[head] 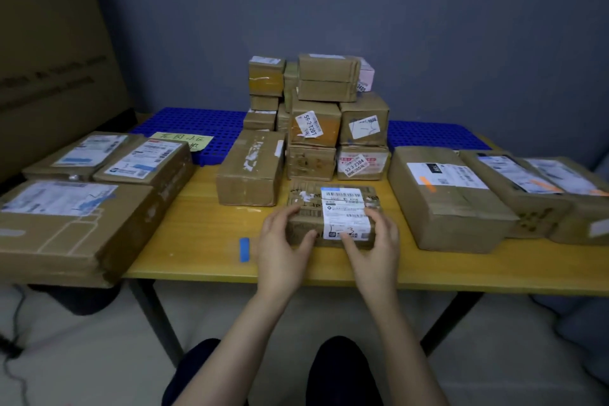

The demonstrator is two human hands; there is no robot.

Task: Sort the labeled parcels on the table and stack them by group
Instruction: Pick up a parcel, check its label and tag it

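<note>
A small brown parcel [333,211] with a white shipping label lies flat near the front middle of the yellow table [211,241]. My left hand [283,241] grips its left end, thumb on the near face and fingers over the top. My right hand [374,241] holds its right end, thumb pressed on the label. Behind it stands a pile of several small labeled parcels [316,115]. A longer brown box [252,168] lies just left of that pile.
Three large flat parcels [75,217] lie at the left. Three long boxes [451,198] sit at the right. A blue perforated mat [197,125] with a yellow handwritten note [181,140] covers the back. A strip of blue tape [244,249] marks the front edge.
</note>
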